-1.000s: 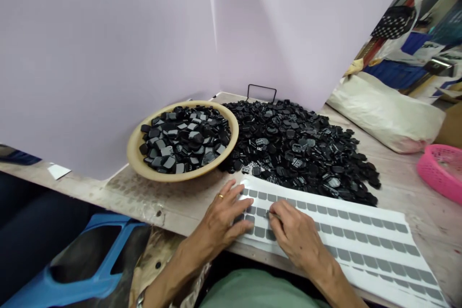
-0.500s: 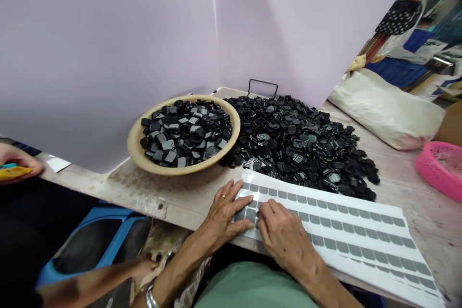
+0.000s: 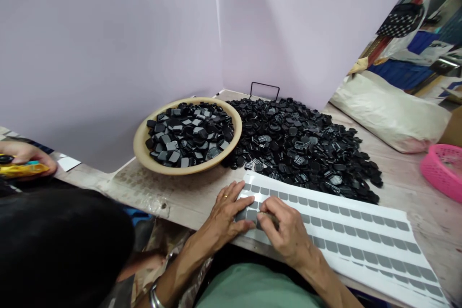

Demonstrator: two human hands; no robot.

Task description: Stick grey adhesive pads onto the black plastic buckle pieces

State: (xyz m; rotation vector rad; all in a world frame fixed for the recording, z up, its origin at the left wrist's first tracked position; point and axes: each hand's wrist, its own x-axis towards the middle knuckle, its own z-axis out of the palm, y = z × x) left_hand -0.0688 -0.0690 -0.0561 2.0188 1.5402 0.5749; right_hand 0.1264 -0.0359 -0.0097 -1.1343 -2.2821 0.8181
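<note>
A long white sheet [image 3: 361, 212] with rows of grey, round-cornered patches lies along the table's front edge. My left hand [image 3: 225, 211] rests flat on its left end, fingers and thumb spread. Just right of it, my right hand [image 3: 283, 228] is bent over the same end of the sheet, thumb and fingers drawn together; what they hold, if anything, is hidden. Behind the sheet spreads a big heap of small black plastic pieces [image 3: 306, 149]. To the left of the heap stands a tan basin [image 3: 142, 156] full of similar black pieces, several with grey faces.
Pale panels [image 3: 108, 57] wall off the table's back and left. A thin black wire frame [image 3: 265, 84] stands behind the heap. At right are a pink basket [image 3: 435, 173] and a whitish sack [image 3: 393, 110]. Another person's dark-haired head [image 3: 65, 245] and hand [image 3: 39, 156] are at left.
My right hand's thumb and index finger have shifted, showing more of the gap between them. My left hand stays put. The other person's head has come into view at lower left.
</note>
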